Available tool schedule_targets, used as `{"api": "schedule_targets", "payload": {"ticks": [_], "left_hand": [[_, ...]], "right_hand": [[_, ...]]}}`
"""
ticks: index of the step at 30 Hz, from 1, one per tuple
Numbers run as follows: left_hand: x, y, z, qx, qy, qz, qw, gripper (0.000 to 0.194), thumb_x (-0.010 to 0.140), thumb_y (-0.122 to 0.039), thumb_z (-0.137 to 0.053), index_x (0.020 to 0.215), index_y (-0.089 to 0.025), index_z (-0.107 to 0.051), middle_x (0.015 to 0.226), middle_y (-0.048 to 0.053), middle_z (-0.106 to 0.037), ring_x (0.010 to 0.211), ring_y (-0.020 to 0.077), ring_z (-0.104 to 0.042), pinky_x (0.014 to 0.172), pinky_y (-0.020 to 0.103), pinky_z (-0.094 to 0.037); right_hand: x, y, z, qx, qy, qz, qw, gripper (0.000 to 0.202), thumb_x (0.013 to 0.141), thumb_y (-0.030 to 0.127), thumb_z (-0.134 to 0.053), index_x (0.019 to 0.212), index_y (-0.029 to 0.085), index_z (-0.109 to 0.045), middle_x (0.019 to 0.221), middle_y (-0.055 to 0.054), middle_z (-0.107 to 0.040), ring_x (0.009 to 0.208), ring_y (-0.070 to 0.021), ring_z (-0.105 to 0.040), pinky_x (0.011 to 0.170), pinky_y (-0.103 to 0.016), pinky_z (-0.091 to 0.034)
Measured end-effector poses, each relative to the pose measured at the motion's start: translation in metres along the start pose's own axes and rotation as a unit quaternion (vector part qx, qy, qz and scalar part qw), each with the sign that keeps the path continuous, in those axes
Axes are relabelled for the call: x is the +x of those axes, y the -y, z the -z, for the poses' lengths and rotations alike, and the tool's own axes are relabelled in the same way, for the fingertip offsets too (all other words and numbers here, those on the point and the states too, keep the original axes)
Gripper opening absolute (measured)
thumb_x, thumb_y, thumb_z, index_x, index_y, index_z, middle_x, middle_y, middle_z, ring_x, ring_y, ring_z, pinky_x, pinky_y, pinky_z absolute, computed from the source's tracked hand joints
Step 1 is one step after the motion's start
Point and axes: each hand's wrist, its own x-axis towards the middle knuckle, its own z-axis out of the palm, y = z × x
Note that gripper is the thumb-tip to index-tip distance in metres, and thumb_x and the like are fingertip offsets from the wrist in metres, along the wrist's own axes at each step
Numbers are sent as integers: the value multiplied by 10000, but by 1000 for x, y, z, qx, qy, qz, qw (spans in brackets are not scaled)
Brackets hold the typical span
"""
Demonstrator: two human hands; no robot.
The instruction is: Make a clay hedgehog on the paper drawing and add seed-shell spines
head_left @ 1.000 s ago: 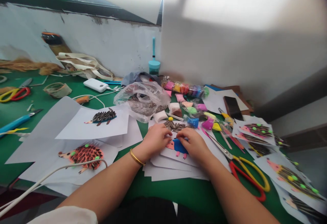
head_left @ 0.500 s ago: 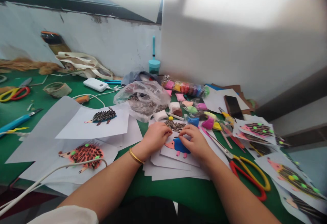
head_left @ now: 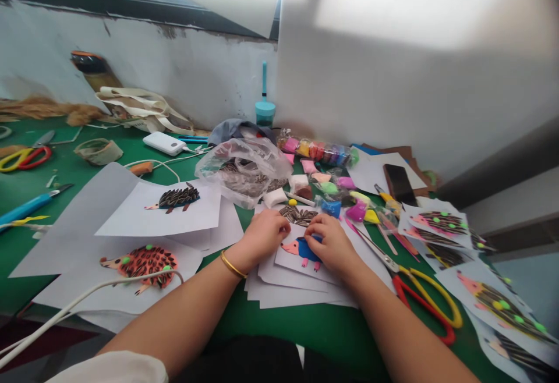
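A white card with a hedgehog (head_left: 292, 247), its face and feet pink and its body blue, lies on a stack of white paper (head_left: 288, 287) in front of me. My right hand (head_left: 328, 246) rests over the right side of the blue body, thumb and forefinger pinched at its upper edge. What the pinch holds, if anything, is too small to make out. At the card's upper left, my left hand (head_left: 266, 234) has its fingers curled together; their contents are hidden. Just beyond both hands lies a pile of striped sunflower seeds (head_left: 299, 215).
Red-and-yellow-handled scissors (head_left: 425, 295) lie right of the stack. Behind are a plastic bag of seeds (head_left: 244, 170) and colourful clay packets (head_left: 329, 187). Seed-covered hedgehog pictures lie at left (head_left: 148, 266) and right (head_left: 502, 304). A white cable (head_left: 87, 295) crosses the left side.
My left hand has drawn slightly left, widening the gap between the hands. My right hand stays over the blue body, its fingertips slightly lower. The card has not visibly moved.
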Motion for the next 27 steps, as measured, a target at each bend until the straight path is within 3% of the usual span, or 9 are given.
{"api": "schedule_targets", "payload": {"ticks": [8,15,20,27], "left_hand": [[-2,-1,-1,0,-7,-4,1000,112,812,-184,-677,806,-256,-763,884,52,-677,898,233,-621,818,346,-450],[-4,-3,-2,-12,15,-68,997,286,805,-98,-632,921,-306,-789,881,40,-695,867,214,-615,766,328,-448],[-9,-7,-1,20,30,-101,994,265,851,-165,-604,965,-322,-784,919,34,-710,858,212,-606,736,318,-434],[-10,-8,-3,32,39,-108,993,164,858,-236,-636,804,-288,-782,864,27,-695,814,198,-588,679,301,-399]], "right_hand": [[0,6,4,-22,15,18,999,124,834,170,-620,788,236,-713,993,-65,-632,966,-249,-548,876,-417,-451],[0,13,7,-41,25,28,998,133,846,151,-607,795,228,-702,1010,-70,-632,976,-253,-538,859,-415,-449],[1,12,6,-47,25,32,998,126,845,156,-606,802,226,-702,1015,-72,-629,987,-256,-538,866,-420,-448],[1,13,7,-56,38,25,997,117,855,151,-607,819,215,-698,1025,-73,-634,997,-257,-535,864,-415,-443]]}}
